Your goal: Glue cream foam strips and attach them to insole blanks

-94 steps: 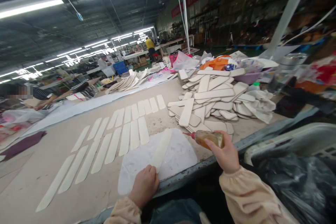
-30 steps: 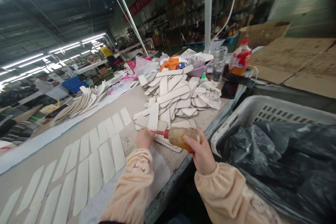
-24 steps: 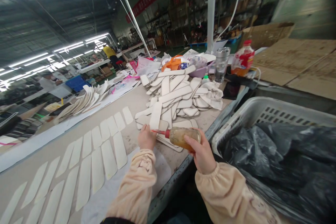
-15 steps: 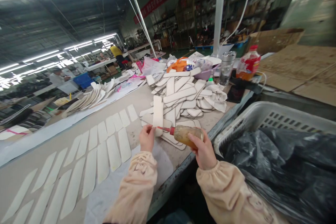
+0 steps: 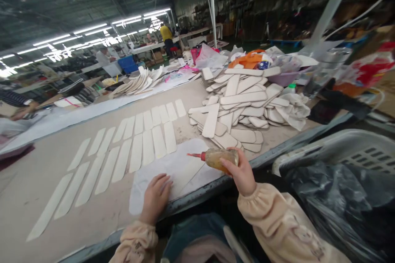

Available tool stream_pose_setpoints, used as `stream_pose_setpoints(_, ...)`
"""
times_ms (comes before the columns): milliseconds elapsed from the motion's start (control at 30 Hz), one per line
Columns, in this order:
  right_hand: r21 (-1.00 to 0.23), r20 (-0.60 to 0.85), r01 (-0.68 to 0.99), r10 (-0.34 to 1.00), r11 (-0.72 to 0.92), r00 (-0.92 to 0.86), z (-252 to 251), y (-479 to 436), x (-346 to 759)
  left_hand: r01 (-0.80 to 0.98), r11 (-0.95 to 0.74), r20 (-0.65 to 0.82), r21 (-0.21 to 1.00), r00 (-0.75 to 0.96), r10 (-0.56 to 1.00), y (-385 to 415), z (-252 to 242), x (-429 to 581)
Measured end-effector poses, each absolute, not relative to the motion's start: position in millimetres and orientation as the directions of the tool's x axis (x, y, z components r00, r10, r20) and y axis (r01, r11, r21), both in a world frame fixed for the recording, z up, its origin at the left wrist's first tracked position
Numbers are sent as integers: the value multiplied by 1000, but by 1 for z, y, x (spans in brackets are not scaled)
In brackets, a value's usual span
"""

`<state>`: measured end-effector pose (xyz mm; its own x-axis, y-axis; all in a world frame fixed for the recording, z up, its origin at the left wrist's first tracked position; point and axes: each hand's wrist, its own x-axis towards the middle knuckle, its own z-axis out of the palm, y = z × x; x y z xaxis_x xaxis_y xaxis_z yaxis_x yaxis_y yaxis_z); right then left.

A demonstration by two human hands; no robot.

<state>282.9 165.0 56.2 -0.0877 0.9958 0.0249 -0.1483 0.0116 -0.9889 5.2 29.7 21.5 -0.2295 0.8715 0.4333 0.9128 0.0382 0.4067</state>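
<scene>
My left hand lies flat on the near end of a long cream strip, fingers stretched out, pressing it onto a white work sheet at the table's near edge. My right hand grips a squeeze bottle of amber glue with a red nozzle. The nozzle points left and hovers just above the strip's far end. Both sleeves are peach-coloured.
Two rows of cream strips lie side by side to the left. A heap of the same strips sits behind the bottle. A white basket lined with black plastic stands on the right. Other people work at far tables.
My left hand took a strip from the heap and brought it back onto the white sheet, then flattened on it. The bottle came down and left with my right hand. The view swung left.
</scene>
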Motion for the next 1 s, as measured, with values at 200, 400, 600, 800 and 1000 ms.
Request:
stream_pose_setpoints(200, -977, 185, 54, 946, 206, -267, 43, 138, 256, 938, -141, 444, 316, -15, 896, -1, 15, 10)
stream_pose_setpoints(400, -927, 248, 175, 894, 331, -373, 33, 119, 239, 920, -215, 439, 327, 53, 897, -7, 11, 9)
stream_pose_setpoints(600, -906, 259, 207, 872, 368, -416, 25, 113, 230, 924, -211, 440, 318, 53, 896, -7, 10, 10)
stream_pose_setpoints(800, -885, 270, 271, 892, 378, -362, 31, 121, 233, 924, -196, 422, 328, 42, 906, -6, 14, 11)
stream_pose_setpoints(1000, -852, 307, 384, 934, 354, -181, 35, 154, 257, 926, -207, 446, 316, 48, 894, -5, 12, 11)
